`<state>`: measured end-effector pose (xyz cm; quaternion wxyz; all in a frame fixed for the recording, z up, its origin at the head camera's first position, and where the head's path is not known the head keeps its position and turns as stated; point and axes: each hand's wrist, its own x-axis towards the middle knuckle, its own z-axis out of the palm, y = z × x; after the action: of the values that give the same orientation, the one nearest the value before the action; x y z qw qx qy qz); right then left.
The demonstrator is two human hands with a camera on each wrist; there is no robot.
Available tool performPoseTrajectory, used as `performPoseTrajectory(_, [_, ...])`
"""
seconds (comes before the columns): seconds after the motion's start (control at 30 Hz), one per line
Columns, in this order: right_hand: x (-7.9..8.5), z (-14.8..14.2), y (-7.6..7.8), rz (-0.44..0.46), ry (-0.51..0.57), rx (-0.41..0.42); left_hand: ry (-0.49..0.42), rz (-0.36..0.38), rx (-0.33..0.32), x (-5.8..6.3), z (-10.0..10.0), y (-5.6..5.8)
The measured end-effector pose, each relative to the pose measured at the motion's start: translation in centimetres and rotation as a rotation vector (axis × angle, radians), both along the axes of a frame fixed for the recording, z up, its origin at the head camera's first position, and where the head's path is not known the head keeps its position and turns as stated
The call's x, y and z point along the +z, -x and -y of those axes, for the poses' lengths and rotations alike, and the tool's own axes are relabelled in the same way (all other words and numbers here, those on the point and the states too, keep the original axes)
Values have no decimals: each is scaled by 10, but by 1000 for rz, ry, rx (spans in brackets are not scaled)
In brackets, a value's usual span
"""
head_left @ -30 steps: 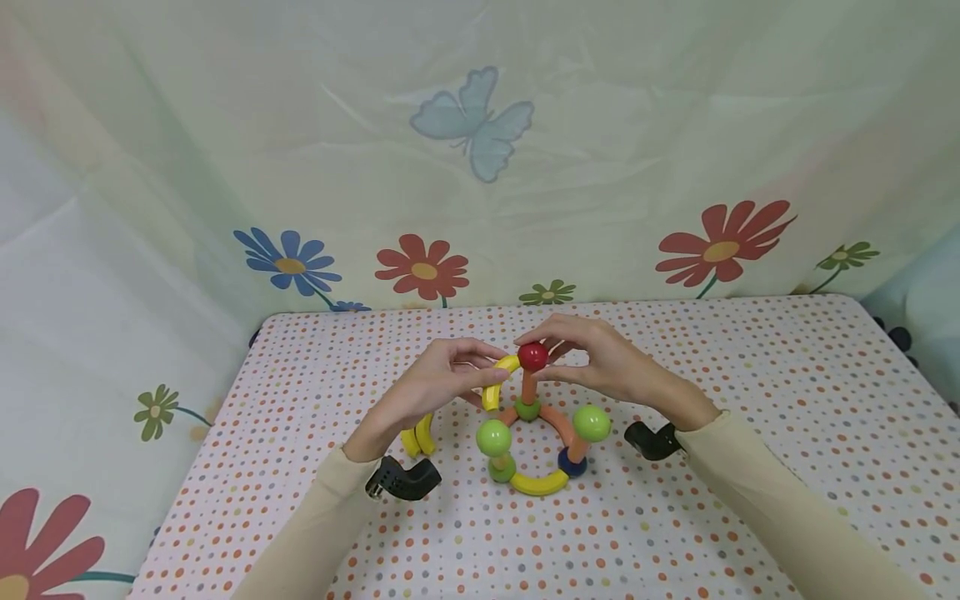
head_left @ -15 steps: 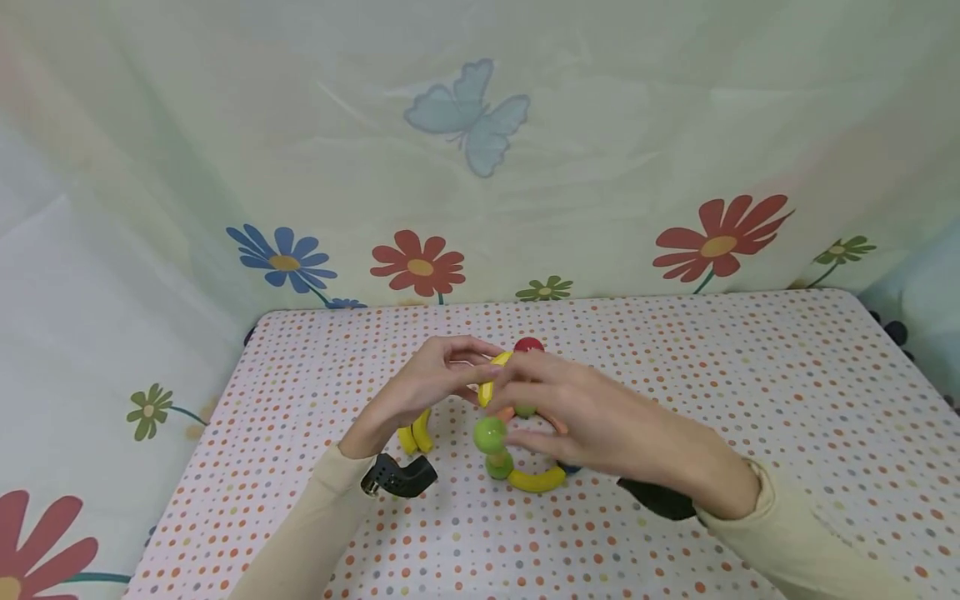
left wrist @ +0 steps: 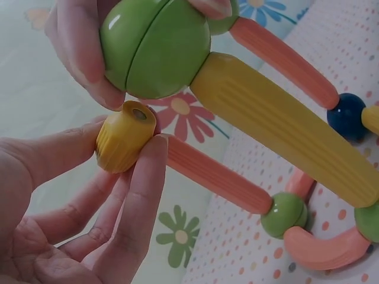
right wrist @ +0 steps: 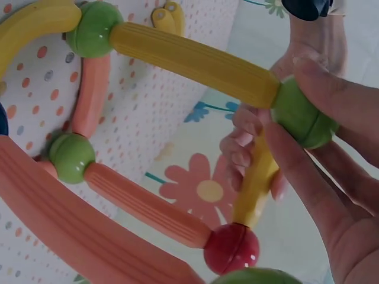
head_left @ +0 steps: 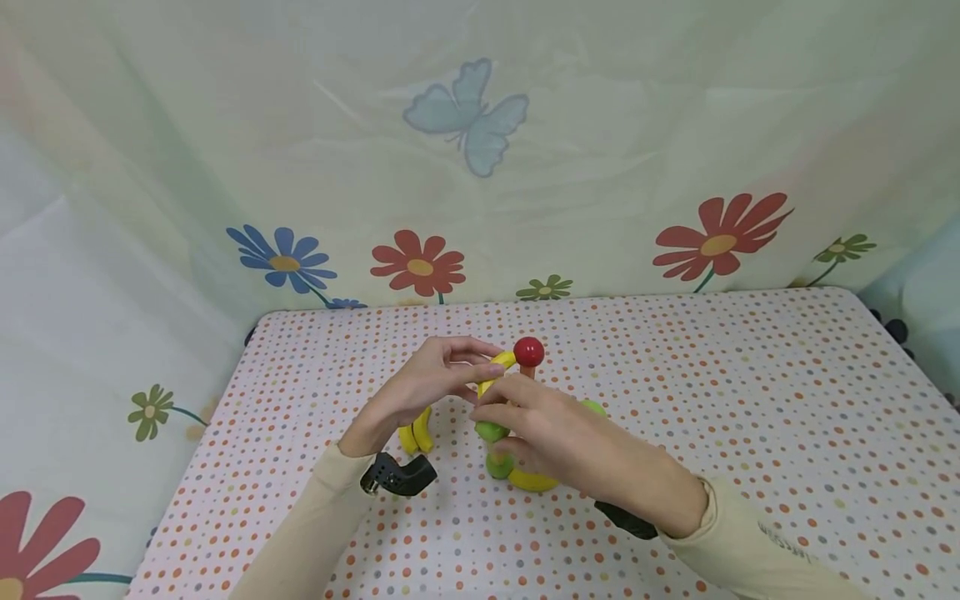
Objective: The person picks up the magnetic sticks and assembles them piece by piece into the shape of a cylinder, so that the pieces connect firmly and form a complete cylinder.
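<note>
A magnetic rod-and-ball frame stands on the table: a base ring with uprights topped by balls. My left hand (head_left: 427,382) pinches a curved yellow rod (left wrist: 122,142) between thumb and fingers. One end of that rod meets the red ball (right wrist: 231,248); its other end shows a metal disc just below a green ball (left wrist: 160,50). My right hand (head_left: 562,432) grips this green ball, which sits atop a straight yellow rod (right wrist: 195,62). In the head view, the right hand hides much of the base. Another green ball (head_left: 594,407) peeks out behind it.
Two loose curved yellow rods (head_left: 416,432) lie on the dotted tabletop (head_left: 420,542), left of the frame. A flowered curtain (head_left: 600,167) hangs behind the table.
My right hand has left the red ball and come nearer and leftward, and now grips the green ball. The left hand keeps its hold on the curved yellow rod, almost still.
</note>
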<state>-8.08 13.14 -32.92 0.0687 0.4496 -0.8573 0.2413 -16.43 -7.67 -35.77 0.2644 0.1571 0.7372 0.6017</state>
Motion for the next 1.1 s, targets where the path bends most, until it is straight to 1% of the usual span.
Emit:
performPoseTrajectory(0.17, [-5, 2, 1, -23, 41, -42, -14, 14, -10, 1, 0, 1])
performPoseTrajectory(0.3, [-6, 4, 1, -19, 40, -75, -8, 24, 0, 2, 0, 1])
performPoseTrajectory(0.4, [-6, 4, 1, -22, 42, -82, -3, 25, 1, 3, 0, 2])
performPoseTrajectory(0.5, [-1, 1, 1, -23, 71, -93, -9, 31, -5, 5, 0, 2])
performPoseTrajectory(0.6, [11, -9, 4, -21, 122, -132, -17, 41, -5, 6, 0, 3])
performPoseTrajectory(0.7, [26, -24, 10, 15, 191, -190, -17, 42, -4, 7, -1, 3])
performPoseTrajectory(0.77, [33, -36, 16, 56, 255, -222, -12, 38, -2, 7, -1, 3])
performPoseTrajectory(0.87, [36, -54, 29, 114, 340, -257, -2, 31, 3, 7, -2, 3])
performPoseTrajectory(0.93, [32, -65, 38, 146, 368, -269, 2, 30, 8, 7, -2, 3])
performPoseTrajectory(0.97, [28, -69, 42, 167, 366, -282, 6, 30, 10, 7, -2, 2])
performPoseTrajectory(1.1, [6, -84, 55, 303, 308, -334, 8, 35, 17, 8, -3, 2])
